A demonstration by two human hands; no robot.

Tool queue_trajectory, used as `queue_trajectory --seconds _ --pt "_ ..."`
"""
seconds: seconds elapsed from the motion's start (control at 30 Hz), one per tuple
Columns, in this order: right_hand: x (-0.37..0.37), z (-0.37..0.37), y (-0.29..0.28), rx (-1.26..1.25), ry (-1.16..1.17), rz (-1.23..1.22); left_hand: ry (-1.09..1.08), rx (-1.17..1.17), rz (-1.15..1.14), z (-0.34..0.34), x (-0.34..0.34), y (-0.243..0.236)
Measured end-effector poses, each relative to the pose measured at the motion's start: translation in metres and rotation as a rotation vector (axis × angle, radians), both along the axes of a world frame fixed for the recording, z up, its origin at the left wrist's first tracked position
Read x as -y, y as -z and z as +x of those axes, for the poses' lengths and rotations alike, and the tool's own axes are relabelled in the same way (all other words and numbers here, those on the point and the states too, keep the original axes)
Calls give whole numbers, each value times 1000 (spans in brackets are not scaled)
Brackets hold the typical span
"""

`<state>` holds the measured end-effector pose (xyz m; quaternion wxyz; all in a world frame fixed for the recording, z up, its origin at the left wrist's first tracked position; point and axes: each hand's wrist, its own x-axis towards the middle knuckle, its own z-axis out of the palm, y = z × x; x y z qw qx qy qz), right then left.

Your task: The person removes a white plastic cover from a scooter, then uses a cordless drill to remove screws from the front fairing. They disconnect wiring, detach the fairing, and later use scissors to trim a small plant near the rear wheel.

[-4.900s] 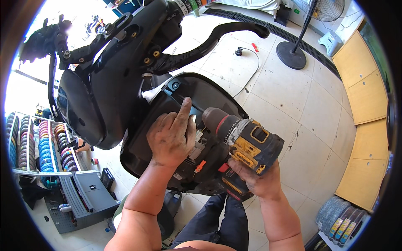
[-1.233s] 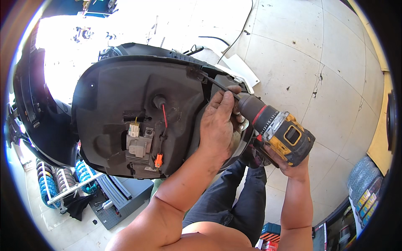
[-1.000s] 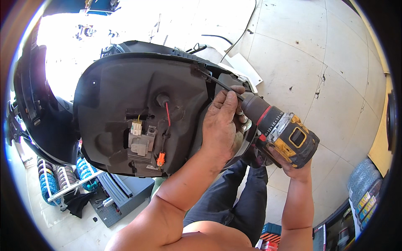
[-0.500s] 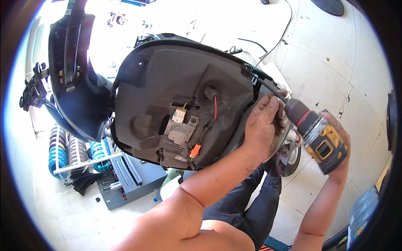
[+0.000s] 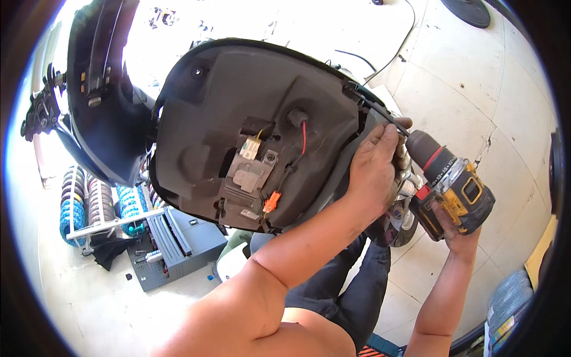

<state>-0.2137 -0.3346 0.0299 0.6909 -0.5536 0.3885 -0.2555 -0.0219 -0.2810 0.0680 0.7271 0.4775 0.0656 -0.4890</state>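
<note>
A large dark plastic panel fills the middle, with a grey bracket, a white connector, a red wire and an orange connector. At its right edge my left hand is closed around a long thin black rod, which runs from a corner of the panel to the drill's chuck. My right hand grips the yellow and black cordless drill by its handle, at the right of my left hand. Chrome parts show between the hands, partly hidden.
A glossy black body part with lever fittings stands at the left. Below it are a rack of coiled rolls and a grey toolbox. A cable crosses the tiled floor near a round black base.
My left hand, pointing into the panel at first, now holds the rod at the drill's tip. The panel looks turned and sits further right than a second ago. The drill has moved right with it.
</note>
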Motion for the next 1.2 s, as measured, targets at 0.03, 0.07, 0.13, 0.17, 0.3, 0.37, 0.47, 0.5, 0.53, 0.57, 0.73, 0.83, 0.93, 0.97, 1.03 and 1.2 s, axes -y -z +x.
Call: queue_trajectory --seconds 0.03,0.07,0.13,0.17,0.3,0.37,0.47,0.5,0.53,0.57,0.73,0.83,0.93,0.97,1.03,1.2 --pt "2 -1 4 -44 -14 -20 8 -3 -15 0 2 0" --pt "1 -1 4 -11 3 32 16 -6 -31 0 2 0" --pt "-1 2 -1 52 43 131 9 20 7 -2 2 0" --pt "-4 4 -4 64 77 204 5 29 25 -3 3 -2" --pt "-3 4 4 -33 -21 -169 -53 70 90 -2 3 4" --pt "-1 10 -8 -11 14 70 -51 -11 -17 1 0 6" --pt "-3 11 1 76 37 36 -55 9 33 2 4 1" --pt "0 10 -1 77 38 85 -41 -11 7 0 6 -1" --pt "1 12 -3 85 35 138 -42 -7 8 0 6 0" --pt "-1 12 -2 84 46 134 -43 -4 10 -1 5 0" --pt "-4 11 1 149 77 142 -24 -21 -6 1 3 -1" --pt "-6 2 5 150 91 189 -30 -54 -40 1 4 -1" --pt "-7 -3 1 184 132 248 -24 -111 -106 2 4 3" --pt "-7 -5 2 182 140 255 -23 -106 -103 1 4 3" --pt "-9 -11 7 193 149 247 -16 -96 -94 -1 2 1" --pt "-15 -40 3 262 293 286 549 904 464 3 -17 -46"
